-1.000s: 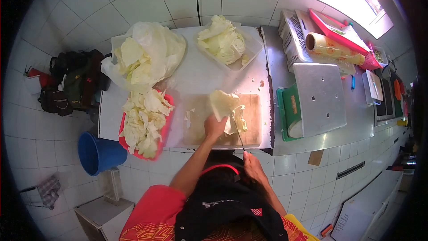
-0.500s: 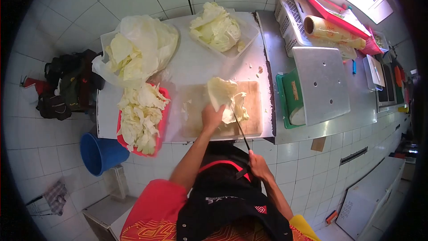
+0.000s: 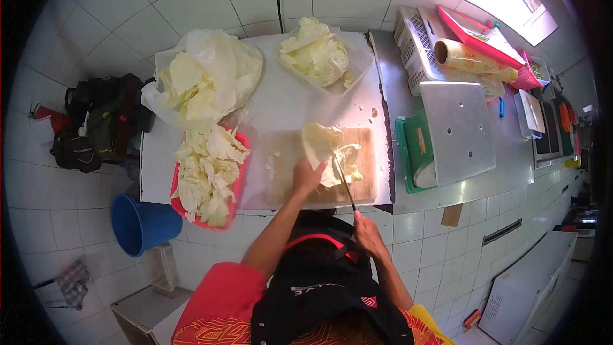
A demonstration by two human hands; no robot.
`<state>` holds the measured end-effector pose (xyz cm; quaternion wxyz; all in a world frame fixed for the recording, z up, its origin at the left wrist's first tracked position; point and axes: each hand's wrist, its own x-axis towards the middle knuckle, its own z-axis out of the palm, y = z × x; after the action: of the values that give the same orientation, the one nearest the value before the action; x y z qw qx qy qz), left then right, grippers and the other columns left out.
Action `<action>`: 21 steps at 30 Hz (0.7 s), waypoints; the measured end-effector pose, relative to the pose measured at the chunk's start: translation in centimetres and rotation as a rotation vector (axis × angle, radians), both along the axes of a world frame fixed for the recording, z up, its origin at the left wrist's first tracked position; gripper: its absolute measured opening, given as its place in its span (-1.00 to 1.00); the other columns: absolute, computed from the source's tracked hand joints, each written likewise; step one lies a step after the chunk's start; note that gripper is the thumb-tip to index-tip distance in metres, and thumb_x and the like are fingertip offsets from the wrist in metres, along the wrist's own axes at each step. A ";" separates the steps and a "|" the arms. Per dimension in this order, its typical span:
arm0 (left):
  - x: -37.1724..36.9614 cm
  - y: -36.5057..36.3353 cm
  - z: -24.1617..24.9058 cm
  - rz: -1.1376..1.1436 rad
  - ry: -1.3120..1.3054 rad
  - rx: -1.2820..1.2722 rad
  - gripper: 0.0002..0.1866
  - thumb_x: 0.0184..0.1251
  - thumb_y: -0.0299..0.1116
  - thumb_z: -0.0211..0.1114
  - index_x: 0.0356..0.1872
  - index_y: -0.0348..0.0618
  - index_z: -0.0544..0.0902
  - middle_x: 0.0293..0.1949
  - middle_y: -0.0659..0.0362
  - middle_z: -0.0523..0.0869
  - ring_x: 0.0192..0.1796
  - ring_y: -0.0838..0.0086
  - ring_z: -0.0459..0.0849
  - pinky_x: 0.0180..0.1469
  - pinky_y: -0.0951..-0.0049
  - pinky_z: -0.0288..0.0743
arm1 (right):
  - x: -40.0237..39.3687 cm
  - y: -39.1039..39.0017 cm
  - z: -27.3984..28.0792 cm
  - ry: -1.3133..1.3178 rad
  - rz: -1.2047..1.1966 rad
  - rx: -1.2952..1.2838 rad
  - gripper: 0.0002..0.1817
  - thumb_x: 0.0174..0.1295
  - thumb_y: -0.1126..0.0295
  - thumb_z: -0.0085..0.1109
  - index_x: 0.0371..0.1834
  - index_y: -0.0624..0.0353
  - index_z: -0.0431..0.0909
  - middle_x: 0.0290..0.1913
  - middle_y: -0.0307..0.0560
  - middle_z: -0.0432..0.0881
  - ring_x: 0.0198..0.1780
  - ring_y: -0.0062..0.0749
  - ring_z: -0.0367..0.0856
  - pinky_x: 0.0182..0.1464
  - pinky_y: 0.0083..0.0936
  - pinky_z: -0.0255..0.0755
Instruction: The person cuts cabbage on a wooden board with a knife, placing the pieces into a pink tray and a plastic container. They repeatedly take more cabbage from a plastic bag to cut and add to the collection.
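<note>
Pale cabbage leaves (image 3: 320, 142) lie on a wooden cutting board (image 3: 281, 176). My left hand (image 3: 308, 176) grips the near left edge of the leaves, its fingers partly hidden. My right hand (image 3: 366, 230) is closed round the handle of a long knife (image 3: 346, 186), off the board's near edge. The blade points away from me, and its tip is among the leaves, right of my left hand. Small cabbage scraps lie on the board.
A red basket (image 3: 241, 172) of cabbage leaves stands at the left, with a plastic bag (image 3: 239, 70) of leaves behind it. A clear tub (image 3: 361, 67) holds more cabbage. A green scale (image 3: 418, 147) stands at the right; a blue bin (image 3: 150, 223) is lower left.
The head view has shifted, so the table sits slightly lower in the picture. The knife stands a little more upright, with its tip still at the leaves. Both hands keep their holds.
</note>
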<state>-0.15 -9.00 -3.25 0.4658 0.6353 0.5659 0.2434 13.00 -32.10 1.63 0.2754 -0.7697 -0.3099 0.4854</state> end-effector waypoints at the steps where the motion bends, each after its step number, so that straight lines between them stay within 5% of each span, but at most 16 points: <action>1: -0.1 -0.1 0.0 -0.008 -0.004 -0.014 -0.59 0.27 -0.10 0.44 -0.03 -0.22 0.76 -0.17 -0.03 0.84 -0.08 0.12 0.82 0.00 0.20 0.62 | -0.2 0.4 -0.3 -0.006 -0.005 0.003 -0.35 0.61 -0.15 -0.24 -0.42 0.25 0.38 -0.53 -0.21 0.35 -0.44 -0.43 0.31 -0.33 -0.32 0.32; 11: -0.3 0.0 0.2 -0.026 -0.031 -0.097 -0.58 0.24 -0.10 0.46 -0.11 -0.29 0.76 -0.18 -0.15 0.82 -0.08 -0.02 0.80 -0.03 0.09 0.62 | -1.8 2.0 0.7 -0.093 0.020 -0.018 -0.26 0.61 -0.21 -0.34 -0.48 0.30 0.31 -0.59 -0.10 0.34 -0.49 -0.33 0.29 -0.38 -0.21 0.29; 17: -0.8 0.6 -1.5 -0.018 -0.040 -0.110 -0.46 0.23 0.02 0.46 -0.14 -0.38 0.74 -0.22 -0.20 0.79 -0.09 -0.05 0.79 -0.03 0.07 0.61 | -0.1 -4.2 1.0 -0.013 0.025 -0.194 -0.31 0.56 -0.30 -0.28 -0.51 0.07 0.36 -0.65 -0.30 0.33 -0.70 -0.52 0.24 -0.65 -0.38 0.15; 21: -2.5 1.6 -1.7 -0.061 0.037 -0.118 -0.40 0.22 0.11 0.46 -0.18 -0.38 0.74 -0.25 -0.22 0.78 -0.14 -0.07 0.78 -0.05 0.07 0.61 | 0.1 -4.8 4.5 0.171 -0.101 -0.294 -0.36 0.53 -0.33 -0.21 -0.49 -0.01 0.34 -0.66 -0.39 0.26 -0.70 -0.64 0.17 -0.67 -0.53 0.07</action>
<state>-2.63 -7.35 -4.97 0.4989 0.6282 0.5681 0.1836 13.13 -36.95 6.13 0.2094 -0.7723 -0.1720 0.5745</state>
